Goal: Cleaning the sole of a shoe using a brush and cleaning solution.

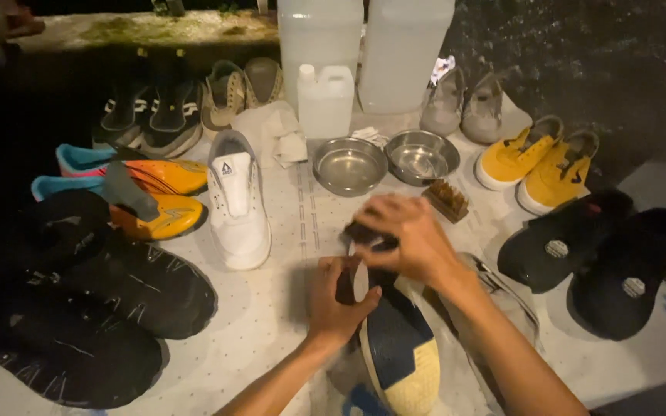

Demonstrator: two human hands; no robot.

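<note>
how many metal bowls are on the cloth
2. One steel bowl sits just beyond the person's hands, in front of the small white jug. The second steel bowl is right beside it, near the wooden brush. None seem hidden.

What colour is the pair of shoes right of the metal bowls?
Yellow shoes with white soles, seen in the head view.

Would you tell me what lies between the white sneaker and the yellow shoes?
In the head view, two steel bowls and a wooden brush lie between them.

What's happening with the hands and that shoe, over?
Left hand grips upturned shoe. Right hand presses dark brush on sole. Wooden brush and steel bowls lie beyond.
</note>
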